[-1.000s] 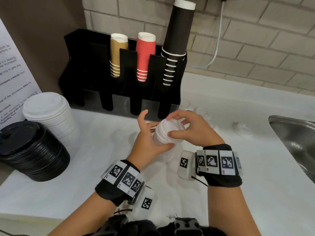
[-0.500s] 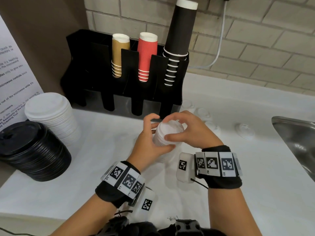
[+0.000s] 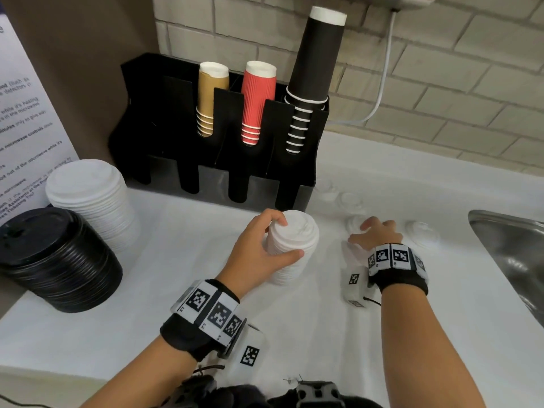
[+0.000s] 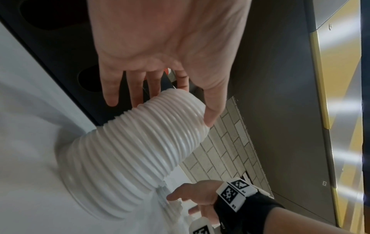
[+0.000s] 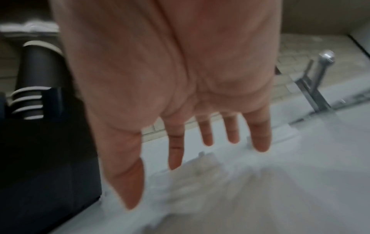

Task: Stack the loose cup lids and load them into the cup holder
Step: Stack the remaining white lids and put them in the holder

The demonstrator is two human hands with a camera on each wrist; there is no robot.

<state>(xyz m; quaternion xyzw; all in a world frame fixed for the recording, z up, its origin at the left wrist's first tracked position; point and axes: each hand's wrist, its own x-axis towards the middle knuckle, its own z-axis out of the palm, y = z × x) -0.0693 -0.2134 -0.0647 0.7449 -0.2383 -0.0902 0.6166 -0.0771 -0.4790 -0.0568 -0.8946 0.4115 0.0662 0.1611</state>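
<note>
A tall stack of small white lids [image 3: 291, 240] stands on the white counter, and my left hand [image 3: 265, 245] grips it near the top, thumb on the near side. In the left wrist view the ribbed stack [image 4: 140, 150] runs from the counter up into that hand [image 4: 172, 110]. My right hand [image 3: 374, 234] is to the right, fingers spread and straight over a loose lid [image 3: 354, 223]; the right wrist view shows this hand [image 5: 154, 185] holding nothing above a blurred lid [image 5: 200, 174]. More loose lids [image 3: 421, 231] [image 3: 350, 200] lie nearby. The black cup holder [image 3: 164, 113] stands behind.
The holder carries brown cups [image 3: 210, 98], red cups [image 3: 257, 101] and tall black cups [image 3: 312, 75]. At the left stand a stack of large white lids [image 3: 91, 198] and a stack of black lids [image 3: 56, 257]. A steel sink [image 3: 512, 254] is at the right edge.
My right hand has left the top of the stack and moved right to a loose lid on the counter. The left hand still grips the stack, which now stands on the counter.
</note>
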